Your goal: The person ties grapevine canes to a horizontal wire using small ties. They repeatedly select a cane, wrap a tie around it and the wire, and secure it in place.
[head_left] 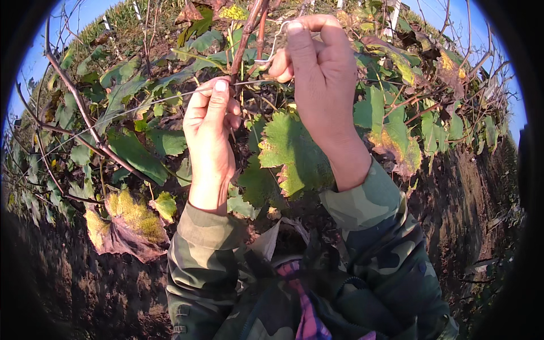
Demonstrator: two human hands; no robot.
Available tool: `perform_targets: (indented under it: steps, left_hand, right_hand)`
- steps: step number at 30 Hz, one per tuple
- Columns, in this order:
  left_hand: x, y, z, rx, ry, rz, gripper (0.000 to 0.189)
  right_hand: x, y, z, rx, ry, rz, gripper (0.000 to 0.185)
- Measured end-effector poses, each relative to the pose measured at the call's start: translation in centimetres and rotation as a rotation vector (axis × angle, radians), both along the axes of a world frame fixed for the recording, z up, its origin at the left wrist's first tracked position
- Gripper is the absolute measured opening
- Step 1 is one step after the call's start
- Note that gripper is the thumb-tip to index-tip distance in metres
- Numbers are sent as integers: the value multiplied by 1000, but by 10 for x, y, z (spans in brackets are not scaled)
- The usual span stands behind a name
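My left hand (212,114) is raised in front of the grapevine, thumb and forefinger pinched at the trellis wire (163,99). Just beyond those fingertips stand reddish-brown vine canes (246,36), close together and nearly upright. Higher and to the right, my right hand (321,63) pinches a thin white tie (275,40) between thumb and forefinger. The tie hangs in a kinked line beside the canes, and its lower end runs towards the curled fingers. Whether it loops behind the canes is hidden. A large green grape leaf (293,153) hangs below, between my wrists.
Bare woody canes (91,127) cross the wire at left. A yellowed, withered leaf (127,225) droops beneath them. More leaves (395,131) and thin canes spread at right. White posts (394,17) rise behind, and brown soil (463,204) lies below.
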State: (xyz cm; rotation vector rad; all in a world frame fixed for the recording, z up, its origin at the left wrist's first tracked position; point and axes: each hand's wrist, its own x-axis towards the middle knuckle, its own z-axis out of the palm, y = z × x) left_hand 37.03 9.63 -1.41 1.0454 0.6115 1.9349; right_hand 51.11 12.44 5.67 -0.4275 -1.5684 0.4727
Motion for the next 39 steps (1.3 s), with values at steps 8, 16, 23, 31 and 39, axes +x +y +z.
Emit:
perform_targets:
  steps: [8,16,23,31,39]
  left_hand:
    - [-3,20,3,203,-41,-59,19]
    - [33,-25,-4,-11,-70,241,28]
    - [131,-109,-57,-75,36,363,8]
    - [244,-147,-103,-344,80,221,8]
    - [299,-161,-123,-459,120,182,6]
  right_hand:
    - [116,-134,-105,-154,-842,-233,10]
    - [167,-185,-282,-211,-1261,-151,8]
    - [254,-224,-307,-304,-1309,-226,8]
    - [347,-261,-299,-468,-1076,-193,12]
    - [412,-240,-239,-348,-714,-354,11]
